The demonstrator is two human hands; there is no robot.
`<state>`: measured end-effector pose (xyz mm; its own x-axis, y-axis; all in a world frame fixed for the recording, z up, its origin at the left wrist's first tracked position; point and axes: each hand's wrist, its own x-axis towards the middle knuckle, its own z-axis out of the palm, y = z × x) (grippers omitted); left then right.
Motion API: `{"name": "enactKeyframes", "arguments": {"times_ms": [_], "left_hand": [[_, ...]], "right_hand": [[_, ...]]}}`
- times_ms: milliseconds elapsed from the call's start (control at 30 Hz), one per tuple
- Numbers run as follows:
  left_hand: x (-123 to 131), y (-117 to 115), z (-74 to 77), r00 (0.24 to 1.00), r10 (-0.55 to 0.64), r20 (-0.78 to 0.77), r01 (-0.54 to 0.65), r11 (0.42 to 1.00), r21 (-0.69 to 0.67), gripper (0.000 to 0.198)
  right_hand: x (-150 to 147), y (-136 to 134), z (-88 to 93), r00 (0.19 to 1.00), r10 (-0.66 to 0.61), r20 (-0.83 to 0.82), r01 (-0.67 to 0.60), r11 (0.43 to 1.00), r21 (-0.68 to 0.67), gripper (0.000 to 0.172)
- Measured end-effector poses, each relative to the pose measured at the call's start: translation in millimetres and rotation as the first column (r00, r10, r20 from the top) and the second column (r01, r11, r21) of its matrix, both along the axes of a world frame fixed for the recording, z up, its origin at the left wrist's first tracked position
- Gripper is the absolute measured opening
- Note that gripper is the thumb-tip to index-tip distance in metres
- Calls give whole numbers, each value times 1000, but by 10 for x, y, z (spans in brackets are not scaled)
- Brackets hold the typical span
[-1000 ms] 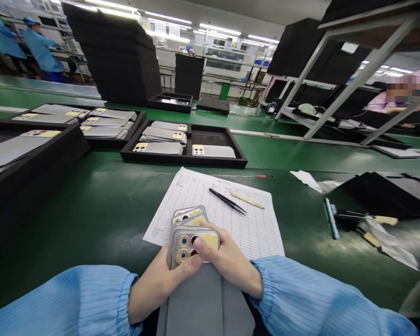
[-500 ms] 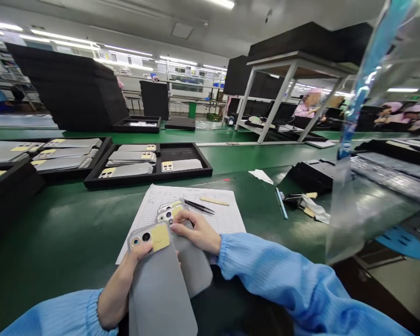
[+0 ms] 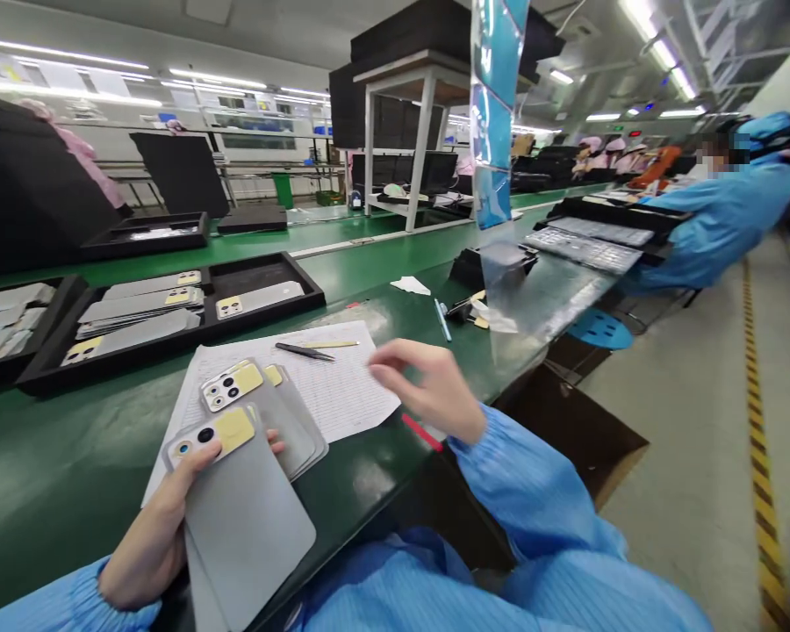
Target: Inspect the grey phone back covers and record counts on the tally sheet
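Observation:
My left hand (image 3: 151, 535) grips a grey phone back cover (image 3: 243, 509) with a yellow film over its camera block, thumb on the top edge. A small stack of similar covers (image 3: 269, 408) lies on a printed paper form (image 3: 342, 391) just beyond it. My right hand (image 3: 427, 386) hovers above the form's right edge, fingers loosely curled and apart, holding nothing. Black tweezers (image 3: 305, 352) and a pale stick (image 3: 333, 344) rest on the form.
A black tray (image 3: 250, 312) with more grey covers sits behind the form, another tray (image 3: 13, 351) to its left. A blue pen (image 3: 441, 319) and a clear film strip (image 3: 493, 158) are at right. A person in blue (image 3: 717, 211) sits further right.
My view has swung right. My right hand has lifted off the stack of covers and moved right. My left hand keeps its cover, now apart from the stack.

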<state>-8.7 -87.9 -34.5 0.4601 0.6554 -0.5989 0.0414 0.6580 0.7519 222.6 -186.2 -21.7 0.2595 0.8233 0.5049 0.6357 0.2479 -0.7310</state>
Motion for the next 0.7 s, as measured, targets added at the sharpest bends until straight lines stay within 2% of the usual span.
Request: {"name": "enactKeyframes", "arguments": {"times_ms": [33,67,133,167,200,233,300,333,400,500,700], "left_hand": [[5,-5,24,1000,-9,-12,9,1000,-26,62],[10,-7,46,1000,-17,-24,16,999,-45,62],[19,-6,81,999,-21,-50,18,997,-69,62],[23,-4,92,998,-21,-62,16,997,-74,62],[27,-2,98,997,-21,-73,15,997,-76,61],[32,-1,99,996,-20,-83,14,997,-76,61],[39,-1,93,995,-20,-100,12,997,-71,61],[42,-1,87,994,-18,-107,11,998,-66,61],[45,0,72,992,-9,-128,2,999,-54,60],[44,2,57,990,-7,-140,0,999,-53,58],[15,-2,69,996,-40,-78,35,998,-56,52]], "right_hand": [[69,-255,-69,979,-131,-157,137,990,25,18],[117,-490,-188,901,-285,-328,319,946,54,19],[139,-850,-532,657,-498,-566,623,782,36,26],[112,-966,-724,550,-540,-637,682,731,-30,31],[65,-1039,-904,478,-554,-681,675,728,-119,33],[3,-1074,-1056,448,-533,-718,613,767,-186,33],[-130,-1063,-1242,455,-436,-776,449,865,-223,36],[-184,-1034,-1276,478,-383,-791,372,904,-213,38],[-247,-963,-1258,533,-309,-788,266,945,-191,39],[-249,-885,-1169,565,-301,-768,220,952,-211,39],[-272,-866,-1113,554,-352,-754,328,925,-190,34]]}}
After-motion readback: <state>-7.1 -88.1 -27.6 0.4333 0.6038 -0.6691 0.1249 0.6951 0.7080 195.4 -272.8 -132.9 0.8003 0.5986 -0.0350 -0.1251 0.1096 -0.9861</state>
